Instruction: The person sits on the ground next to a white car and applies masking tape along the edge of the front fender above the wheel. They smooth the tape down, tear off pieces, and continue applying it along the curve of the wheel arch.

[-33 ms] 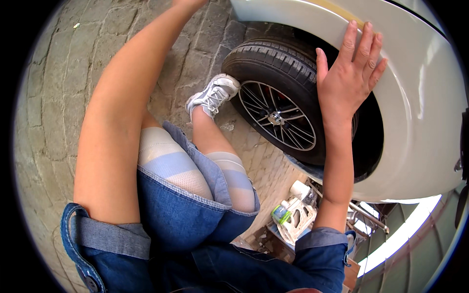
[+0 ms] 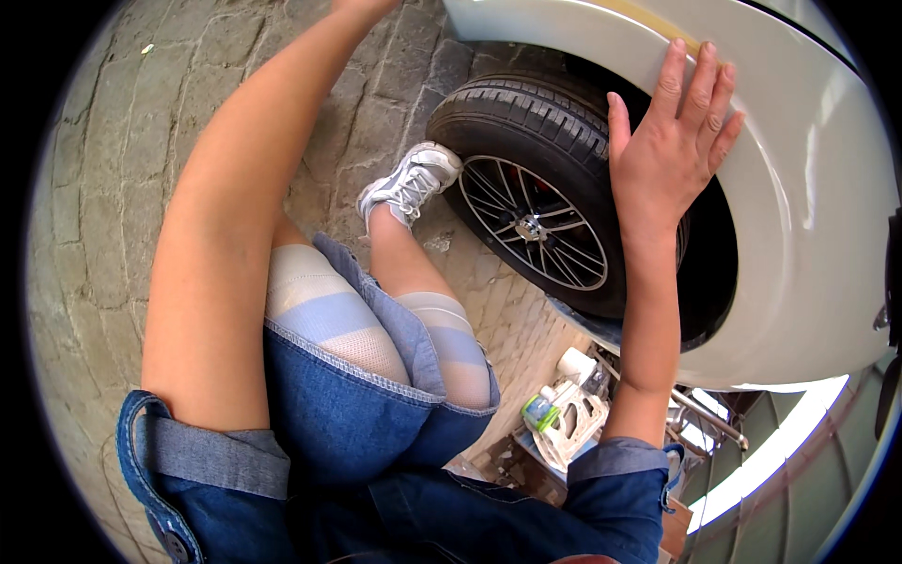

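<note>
At the frame's upper right, the right hand [image 2: 662,179] rests its fingers [image 2: 698,89] on the white car panel [image 2: 803,169] beside a tan strip [image 2: 644,12], grip wide, holding nothing, perhaps for balance near the wheel [image 2: 531,227]. The left hand lies past the top edge; I can't tell its grip.

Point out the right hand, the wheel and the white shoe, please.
Right hand [image 2: 664,176], head view: back of the hand.
Wheel [image 2: 531,228], head view: the hub.
White shoe [image 2: 411,191], head view: the laces.
</note>
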{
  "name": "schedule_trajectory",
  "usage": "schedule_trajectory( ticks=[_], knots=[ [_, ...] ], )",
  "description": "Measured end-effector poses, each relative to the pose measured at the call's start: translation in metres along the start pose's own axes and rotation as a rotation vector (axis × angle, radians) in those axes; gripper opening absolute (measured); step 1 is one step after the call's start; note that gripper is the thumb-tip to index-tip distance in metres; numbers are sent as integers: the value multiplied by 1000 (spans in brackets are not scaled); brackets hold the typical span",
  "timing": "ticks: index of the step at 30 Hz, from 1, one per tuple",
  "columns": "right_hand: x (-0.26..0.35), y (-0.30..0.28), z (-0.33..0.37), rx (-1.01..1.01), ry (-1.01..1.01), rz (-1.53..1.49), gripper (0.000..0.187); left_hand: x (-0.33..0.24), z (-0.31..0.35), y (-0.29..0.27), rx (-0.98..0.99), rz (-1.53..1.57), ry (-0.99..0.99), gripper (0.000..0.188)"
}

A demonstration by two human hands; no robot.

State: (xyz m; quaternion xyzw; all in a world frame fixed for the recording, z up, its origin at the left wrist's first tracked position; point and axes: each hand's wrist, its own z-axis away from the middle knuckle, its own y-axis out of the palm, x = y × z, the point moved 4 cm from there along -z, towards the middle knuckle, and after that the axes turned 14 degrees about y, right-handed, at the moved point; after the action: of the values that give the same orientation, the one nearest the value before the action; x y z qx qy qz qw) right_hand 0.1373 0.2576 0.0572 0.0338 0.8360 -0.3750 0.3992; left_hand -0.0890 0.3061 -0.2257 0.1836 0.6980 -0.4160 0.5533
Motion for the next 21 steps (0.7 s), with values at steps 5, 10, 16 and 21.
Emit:
schedule_trajectory(
  ticks=[5, 10, 16, 21],
  knots=[
    [2, 3, -1, -2, -23, -30, 77, 5, -2, 7, 5, 15, 13, 53],
    [4, 4, -3, 14, -52, -31, 79, 9, -7, 12, -6, -6, 54, 55],
    [7, 8, -4, 50, -55, -24, 84, 5, -4, 10, -13, -9, 43, 55],
    [8, 8, -4, 59, -50, -1, 86, 5, -2, 9, -10, 48, 21, 51]
  ],
)
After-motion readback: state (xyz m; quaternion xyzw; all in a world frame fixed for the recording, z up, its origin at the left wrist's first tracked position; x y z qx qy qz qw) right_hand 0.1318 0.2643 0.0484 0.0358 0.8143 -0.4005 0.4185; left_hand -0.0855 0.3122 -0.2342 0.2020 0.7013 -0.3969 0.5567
